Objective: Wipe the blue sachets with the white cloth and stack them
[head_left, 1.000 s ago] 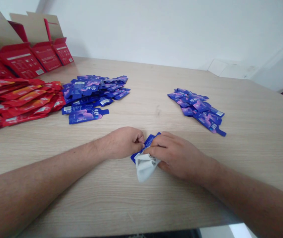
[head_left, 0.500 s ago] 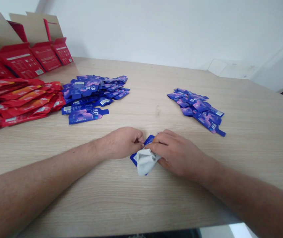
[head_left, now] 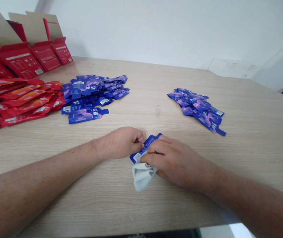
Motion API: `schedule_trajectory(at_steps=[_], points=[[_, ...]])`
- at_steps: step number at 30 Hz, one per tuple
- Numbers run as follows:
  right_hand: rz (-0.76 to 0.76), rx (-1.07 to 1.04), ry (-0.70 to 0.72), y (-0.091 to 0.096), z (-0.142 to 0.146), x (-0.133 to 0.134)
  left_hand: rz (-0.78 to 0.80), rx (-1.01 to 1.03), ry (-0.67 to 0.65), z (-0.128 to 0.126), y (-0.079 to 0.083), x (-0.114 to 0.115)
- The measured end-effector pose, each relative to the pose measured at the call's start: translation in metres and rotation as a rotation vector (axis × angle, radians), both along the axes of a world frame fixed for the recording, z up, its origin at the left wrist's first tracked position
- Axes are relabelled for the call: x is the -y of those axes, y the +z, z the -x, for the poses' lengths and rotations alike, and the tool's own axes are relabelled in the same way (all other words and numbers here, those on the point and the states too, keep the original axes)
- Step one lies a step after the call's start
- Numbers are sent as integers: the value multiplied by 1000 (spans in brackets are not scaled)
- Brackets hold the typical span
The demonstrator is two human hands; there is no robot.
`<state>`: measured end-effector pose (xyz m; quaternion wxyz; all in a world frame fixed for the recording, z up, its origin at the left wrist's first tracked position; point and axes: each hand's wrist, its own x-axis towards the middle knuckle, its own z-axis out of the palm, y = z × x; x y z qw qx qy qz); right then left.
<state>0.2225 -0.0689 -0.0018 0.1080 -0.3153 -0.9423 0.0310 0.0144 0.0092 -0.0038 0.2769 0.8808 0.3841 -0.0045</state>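
Here, left hand (head_left: 124, 142) pinches edge of blue pouch (head_left: 149, 141) lying on desk (head_left: 101, 198); right hand (head_left: 174, 157) clutches white cloth (head_left: 143, 178) at near edge. Pouch might skid or crease if cloth drags hard.

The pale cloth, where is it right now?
In the head view, the pale cloth is just below center, held in the right hand, partly in front of the blue pouch beside the left hand.

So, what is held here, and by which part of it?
The right grip holds the cloth by its bunched end. The left grip is at the left edge of the sachet; whether it pinches it is unclear.
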Motion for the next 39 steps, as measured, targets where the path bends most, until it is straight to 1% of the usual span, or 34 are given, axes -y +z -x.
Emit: schedule_trajectory(at_steps=[5,6,10,11,15,16,21,22,26,27,31,32,37,39], points=[[-24,-11,-135,-1,-2,-3,11,-2,26,0,0,0],[-25,-12,-124,-1,-2,-3,11,-3,22,0,0,0],[-14,-10,3,0,1,0,-10,9,0,0,-1,0],[-12,-8,1,0,0,0,-7,12,3,0,-2,0],[-19,-2,-131,-1,-2,-4,12,14,27,1,-1,0],[-21,1,-139,-2,-2,-4,9,12,26,1,-1,0],[-4,7,-19,-1,-1,-1,-13,9,3,0,0,0],[-4,1,-29,-1,-1,-2,-12,12,6,1,0,0],[-20,-17,-144,-1,-2,-5,9,12,21,1,-2,-1],[-22,-17,-142,-1,-2,-5,14,11,21,1,-2,-1],[-6,-5,-21,-1,0,-2,4,14,12,2,-2,-1],[-3,-5,-15,-1,-1,-2,-2,17,16,1,-2,-1],[-19,-2,-169,-1,-6,-8,9,8,32,1,0,1],[-14,-4,-146,-1,-5,-7,4,11,22,1,0,1]])
